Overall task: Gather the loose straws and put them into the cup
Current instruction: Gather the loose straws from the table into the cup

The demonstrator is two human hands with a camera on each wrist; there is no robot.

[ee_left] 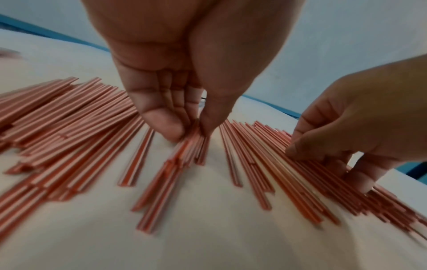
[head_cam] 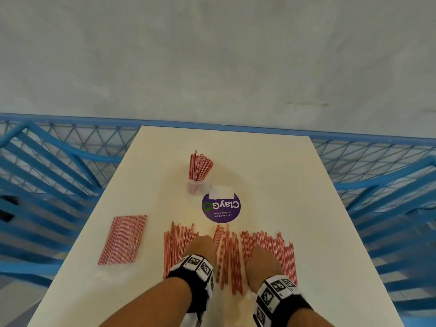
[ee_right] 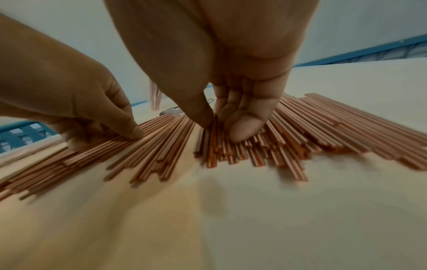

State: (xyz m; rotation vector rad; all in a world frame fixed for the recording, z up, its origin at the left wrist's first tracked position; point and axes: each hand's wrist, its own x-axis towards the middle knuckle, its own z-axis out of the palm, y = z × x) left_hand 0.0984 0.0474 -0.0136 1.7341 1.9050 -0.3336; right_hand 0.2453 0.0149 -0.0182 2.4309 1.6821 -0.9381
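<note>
Two hands work the loose straws [head_cam: 232, 256] lying on the table [head_cam: 306, 208]. Only the wrist views show the grips: left hand [ee_left: 184, 102] pinches a few straws, right hand [ee_right: 231, 109] pinches others. Only the head view shows one cup [head_cam: 197, 186] of upright straws behind, one packet [head_cam: 123, 239] at the left and one sticker [head_cam: 221, 207]. Loose straws are too blurred to count.

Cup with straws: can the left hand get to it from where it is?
Probably yes. The cup stands upright beyond the left hand, with bare table between them. Only the purple sticker lies nearby, flat. The hand's fingers are pinching loose straws.
</note>
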